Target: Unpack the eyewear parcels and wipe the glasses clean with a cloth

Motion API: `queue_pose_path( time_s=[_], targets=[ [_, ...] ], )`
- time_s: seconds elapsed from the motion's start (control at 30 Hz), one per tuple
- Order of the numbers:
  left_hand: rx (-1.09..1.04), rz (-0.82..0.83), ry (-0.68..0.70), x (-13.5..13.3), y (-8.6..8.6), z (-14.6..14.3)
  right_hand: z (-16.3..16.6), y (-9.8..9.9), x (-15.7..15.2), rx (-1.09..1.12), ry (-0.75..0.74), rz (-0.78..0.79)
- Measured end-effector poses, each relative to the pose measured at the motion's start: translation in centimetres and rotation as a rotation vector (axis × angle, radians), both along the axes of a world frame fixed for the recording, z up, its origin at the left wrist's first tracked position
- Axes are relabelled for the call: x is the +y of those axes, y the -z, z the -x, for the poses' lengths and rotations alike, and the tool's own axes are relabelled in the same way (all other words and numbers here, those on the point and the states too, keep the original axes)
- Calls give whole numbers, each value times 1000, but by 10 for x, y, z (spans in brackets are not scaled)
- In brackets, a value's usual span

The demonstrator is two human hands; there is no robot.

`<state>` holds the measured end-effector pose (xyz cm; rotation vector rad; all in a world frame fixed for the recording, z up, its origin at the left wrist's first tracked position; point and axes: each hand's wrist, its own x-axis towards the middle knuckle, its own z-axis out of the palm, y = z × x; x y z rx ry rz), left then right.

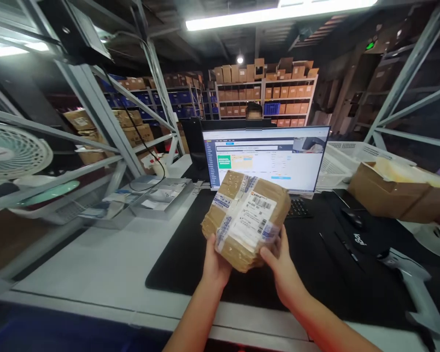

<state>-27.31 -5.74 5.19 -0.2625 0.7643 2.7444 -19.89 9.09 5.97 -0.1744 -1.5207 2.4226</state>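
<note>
A brown taped parcel [238, 220] is held up and tilted over the black desk mat [183, 249]. A white shipping label [253, 215] faces me, with clear and blue-printed tape around the box. My left hand [215, 261] grips the parcel's lower left edge, thumb on the near side. At the lower right corner, my right hand [280, 259] is closed on it, with the thumb on the front face and fingers partly hidden behind. Behind the parcel stands a lit monitor [267, 161]. Part of a black keyboard [298, 208] shows beside the parcel; the rest is covered.
On the right lie a barcode scanner [410, 278], a mouse [352, 217], a pen [350, 250] and an open cardboard box [392, 190]. Grey trays [161, 198] with papers and a fan [11, 149] are at left. A person [254, 113] is beyond the monitor.
</note>
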Motion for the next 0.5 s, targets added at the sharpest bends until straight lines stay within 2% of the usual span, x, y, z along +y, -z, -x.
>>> queue_pose_path(
  time_s=[0.13, 0.3, 0.4, 0.5],
  targets=[
    [-70, 22, 29, -18, 1, 12, 3, 2, 8, 3, -120, -176],
    [22, 171, -126, -66, 0, 24, 0, -1, 59, 62, 7, -422],
    [13, 201, -186, -100, -18, 33, -22, 13, 91, -3, 37, -474],
    [17, 230, -269, -130, -48, 43, -51, 45, 109, -160, 17, -518]
  ],
)
